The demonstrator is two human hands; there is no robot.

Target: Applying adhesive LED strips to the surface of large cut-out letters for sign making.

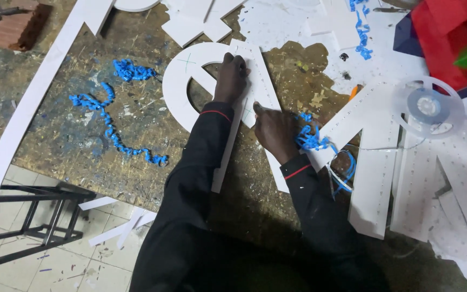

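Item one: our left hand [232, 78], palm down, fingers pressed flat on a white letter-shaped panel [255, 81] that lies on the table [71, 146]. It grips nothing; it bears down on the panel's upper part, near where the straight strokes meet a rounded white letter [182, 81].

Item two: our right hand [275, 130], lower on the same panel, fingers curled, the forefinger tip touching the white face. Whether it pinches anything we cannot tell. A tangle of blue film peelings [310, 138] lies against its knuckles, touching or just beside them.

Item three: the white panel itself, flat on the table at the centre of the view, one long stroke running down under our left sleeve.

Item four: a second large white letter [374, 162], just right of our right hand, its face dotted with rows of small holes.

Item five: a clear plastic spool [428, 106], resting on that dotted letter, upper right.

Item six: loose blue curled strips [109, 124] scattered on the table's worn, paint-stained surface, well left of our hands.

Item seven: a red block-like object [449, 32], top right corner.

Item eight: a black metal stand [39, 216] on the tiled floor, lower left, with white offcuts [120, 227] beside it.
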